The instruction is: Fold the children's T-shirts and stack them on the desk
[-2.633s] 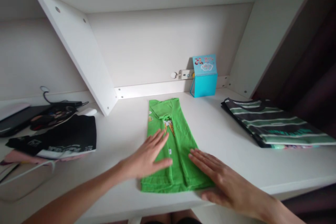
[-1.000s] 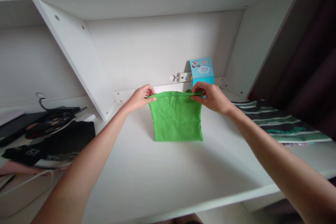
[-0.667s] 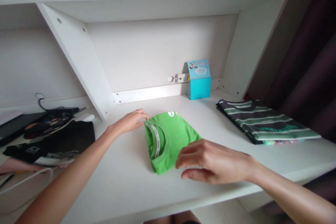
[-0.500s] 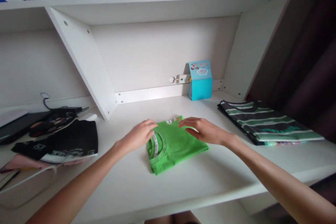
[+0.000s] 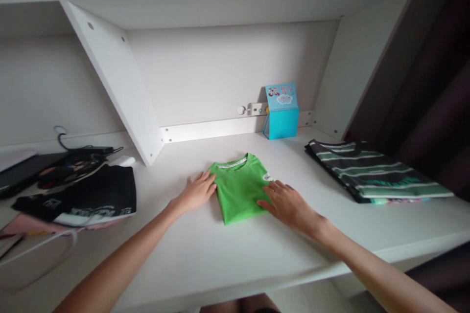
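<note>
My unclenched left hand point(image 5: 199, 190) and right hand point(image 5: 288, 204) are touching a folded green fabric T-shirt point(image 5: 238, 190), a blue tent-shaped card calendar point(image 5: 282, 124) standing behind.

You face a white desk point(image 5: 183, 264), a shelf point(image 5: 227, 7) over its pale back panel point(image 5: 227, 73), dark curtain point(image 5: 422, 93) at right.

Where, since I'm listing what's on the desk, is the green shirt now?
In the head view, the green shirt lies on the white desk near the middle, between the left hand and right hand, left of the striped shirt.
</note>
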Action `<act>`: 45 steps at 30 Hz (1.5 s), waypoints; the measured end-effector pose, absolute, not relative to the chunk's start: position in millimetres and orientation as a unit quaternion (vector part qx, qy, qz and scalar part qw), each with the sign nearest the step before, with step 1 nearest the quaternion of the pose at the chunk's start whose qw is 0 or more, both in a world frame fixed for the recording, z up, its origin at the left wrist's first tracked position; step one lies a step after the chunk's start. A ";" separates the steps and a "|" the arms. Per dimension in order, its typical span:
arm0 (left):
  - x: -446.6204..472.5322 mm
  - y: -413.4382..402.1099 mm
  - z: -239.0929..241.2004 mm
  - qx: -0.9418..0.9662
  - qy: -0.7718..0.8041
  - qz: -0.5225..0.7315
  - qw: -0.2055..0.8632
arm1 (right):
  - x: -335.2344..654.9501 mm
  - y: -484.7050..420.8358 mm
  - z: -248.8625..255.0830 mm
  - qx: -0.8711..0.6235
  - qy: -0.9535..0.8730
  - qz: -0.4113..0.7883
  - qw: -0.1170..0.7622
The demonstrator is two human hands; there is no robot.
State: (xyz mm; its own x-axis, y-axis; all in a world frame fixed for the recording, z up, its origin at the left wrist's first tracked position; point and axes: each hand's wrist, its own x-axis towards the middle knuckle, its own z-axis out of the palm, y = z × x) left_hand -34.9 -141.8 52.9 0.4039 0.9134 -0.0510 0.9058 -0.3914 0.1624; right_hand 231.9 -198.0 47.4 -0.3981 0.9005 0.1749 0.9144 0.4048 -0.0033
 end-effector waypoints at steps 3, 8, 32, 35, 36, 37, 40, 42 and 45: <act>-22.3 -133.0 46.1 0.822 0.554 0.055 0.118 | 236.4 -183.5 45.8 -0.561 -0.821 -0.014 0.100; -0.3 -112.2 24.6 0.861 0.492 0.070 0.105 | 230.9 -150.5 30.1 -0.539 -0.833 0.107 0.061; -8.4 -25.0 13.6 0.584 0.601 0.465 0.287 | 237.8 -34.9 12.2 -0.731 -0.608 0.107 0.290; -7.7 -25.4 13.1 0.587 0.568 0.490 0.304 | 234.6 -36.7 8.8 -0.719 -0.609 0.094 0.323; -6.7 -25.4 14.2 0.589 0.556 0.497 0.311 | 234.0 -37.6 9.3 -0.713 -0.611 0.089 0.332; -5.4 -25.2 15.9 0.592 0.544 0.503 0.317 | 233.6 -38.6 10.7 -0.708 -0.613 0.084 0.341; -1.3 -23.7 20.9 0.605 0.504 0.519 0.331 | 234.0 -41.3 17.8 -0.691 -0.620 0.065 0.366; 1.2 -22.3 20.5 0.611 0.500 0.526 0.315 | 234.9 -43.1 21.1 -0.685 -0.622 0.049 0.376; 4.7 -21.2 12.1 0.614 0.538 0.515 0.262 | 235.9 -46.4 20.3 -0.692 -0.622 0.032 0.365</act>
State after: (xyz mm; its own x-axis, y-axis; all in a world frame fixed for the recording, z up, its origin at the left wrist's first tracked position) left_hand 4.7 -21.2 12.1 -0.1095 0.9301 0.3506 0.3909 -0.2840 0.8755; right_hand 235.9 -46.4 20.3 0.2236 0.8846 0.4094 0.8373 0.0407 -0.5453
